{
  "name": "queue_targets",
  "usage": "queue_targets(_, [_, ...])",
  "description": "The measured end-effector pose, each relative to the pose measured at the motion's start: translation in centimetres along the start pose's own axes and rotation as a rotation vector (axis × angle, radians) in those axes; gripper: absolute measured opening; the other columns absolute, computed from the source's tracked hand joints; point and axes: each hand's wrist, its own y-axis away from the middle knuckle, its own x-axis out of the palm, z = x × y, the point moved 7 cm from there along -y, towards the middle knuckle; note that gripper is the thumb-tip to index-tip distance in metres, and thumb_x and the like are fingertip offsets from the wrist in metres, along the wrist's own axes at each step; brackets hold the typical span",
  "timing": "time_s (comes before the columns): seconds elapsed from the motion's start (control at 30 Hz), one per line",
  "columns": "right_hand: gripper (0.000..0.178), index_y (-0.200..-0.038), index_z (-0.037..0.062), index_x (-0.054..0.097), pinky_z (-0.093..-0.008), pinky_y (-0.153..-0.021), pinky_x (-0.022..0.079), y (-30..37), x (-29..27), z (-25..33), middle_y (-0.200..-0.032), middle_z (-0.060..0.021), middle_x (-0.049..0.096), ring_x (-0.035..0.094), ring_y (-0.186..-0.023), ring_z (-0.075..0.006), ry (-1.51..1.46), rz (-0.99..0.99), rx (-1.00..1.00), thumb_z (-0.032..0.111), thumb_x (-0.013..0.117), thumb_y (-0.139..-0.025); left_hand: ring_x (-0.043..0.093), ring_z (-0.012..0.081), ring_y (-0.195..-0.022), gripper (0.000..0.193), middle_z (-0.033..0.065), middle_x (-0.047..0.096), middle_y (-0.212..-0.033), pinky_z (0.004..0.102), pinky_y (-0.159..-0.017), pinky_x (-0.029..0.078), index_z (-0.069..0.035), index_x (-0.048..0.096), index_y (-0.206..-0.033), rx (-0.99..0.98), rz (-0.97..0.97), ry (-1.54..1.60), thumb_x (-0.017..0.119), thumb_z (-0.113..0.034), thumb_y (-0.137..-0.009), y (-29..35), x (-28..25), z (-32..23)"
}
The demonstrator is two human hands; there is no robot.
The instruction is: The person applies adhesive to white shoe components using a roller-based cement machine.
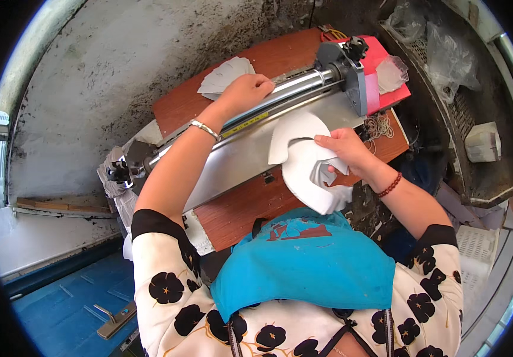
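My right hand (351,152) grips several curved white sheet pieces (301,169), thumb on top. They fan out in overlapping arcs over the front of the machine's metal plate (238,165), and their lower end is blurred. My left hand (245,94) is closed at the far side of the machine's shiny metal roller (301,83), fingers bent and pressed together; what they hold, if anything, is hidden. Just beyond it, a fanned pile of similar white pieces (228,76) lies on the red-brown board (179,106).
A red housing (392,83) with a clear plastic piece stands at the machine's right end. Tangled string (378,128) lies below it. On the right are a dark bin-like trough (488,172) with plastic bags (450,62), and a white crate (475,250). A stained wall (101,71) rises at left.
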Motion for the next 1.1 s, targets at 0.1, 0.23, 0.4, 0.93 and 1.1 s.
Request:
queue_targets(0.1, [0.027, -0.084, -0.0035, 0.061, -0.0211, -0.034, 0.042, -0.3, 0.0, 0.5, -0.068, -0.0070, 0.062, 0.055, -0.046, -0.0093, 0.005, -0.024, 0.084, 0.023, 0.059, -0.088, 0.059, 0.0203, -0.087, 0.038, 0.0133, 0.066, -0.093, 0.0304, -0.083, 0.043, 0.000, 0.065, -0.098, -0.118, 0.056, -0.037, 0.046, -0.032, -0.090, -0.3, 0.2, 0.4])
queue_targets(0.23, [0.027, -0.083, -0.0034, 0.060, -0.0206, -0.034, 0.042, -1.5, 1.3, 1.9, -0.068, -0.0070, 0.062, 0.053, -0.045, -0.0090, -0.010, 0.014, 0.105, 0.023, 0.060, -0.087, 0.058, 0.0263, -0.087, 0.046, 0.0150, 0.064, -0.095, 0.0340, -0.081, 0.043, -0.002, 0.065, -0.097, -0.201, 0.071, -0.084, 0.042, -0.041, -0.087, -1.4, 0.3, 2.8])
queue_targets(0.4, [0.028, -0.083, -0.0016, 0.059, -0.0199, -0.034, 0.042, -2.7, 0.8, 2.6, -0.067, -0.0060, 0.062, 0.052, -0.042, -0.0080, 0.038, -0.021, 0.063, 0.026, 0.059, -0.089, 0.060, 0.0296, -0.091, 0.047, 0.0185, 0.064, -0.100, 0.0358, -0.081, 0.043, -0.001, 0.066, -0.096, -0.276, 0.206, 0.034, 0.047, -0.041, -0.081, -2.3, 0.9, 1.2])
queue_targets(0.93, [0.023, -0.088, 0.0035, 0.057, -0.0178, -0.034, 0.040, -1.6, 2.9, 3.3, -0.067, -0.0034, 0.061, 0.051, -0.041, -0.0063, -0.214, 0.126, 0.009, 0.027, 0.056, -0.091, 0.060, 0.0307, -0.089, 0.049, 0.0191, 0.065, -0.095, 0.0376, -0.079, 0.044, 0.001, 0.067, -0.088, -0.185, 0.111, -0.067, 0.046, -0.042, -0.080, -3.5, 0.9, 3.0])
queue_targets(1.1, [0.023, -0.090, 0.0050, 0.057, -0.0178, -0.033, 0.040, -1.8, 2.6, 3.3, -0.067, -0.0023, 0.061, 0.051, -0.042, -0.0054, -0.285, 0.071, -0.071, 0.028, 0.055, -0.091, 0.060, 0.0312, -0.088, 0.049, 0.0186, 0.065, -0.094, 0.0378, -0.080, 0.044, 0.001, 0.067, -0.087, -0.205, 0.121, -0.065, 0.046, -0.042, -0.080, -3.4, 0.8, 3.3])
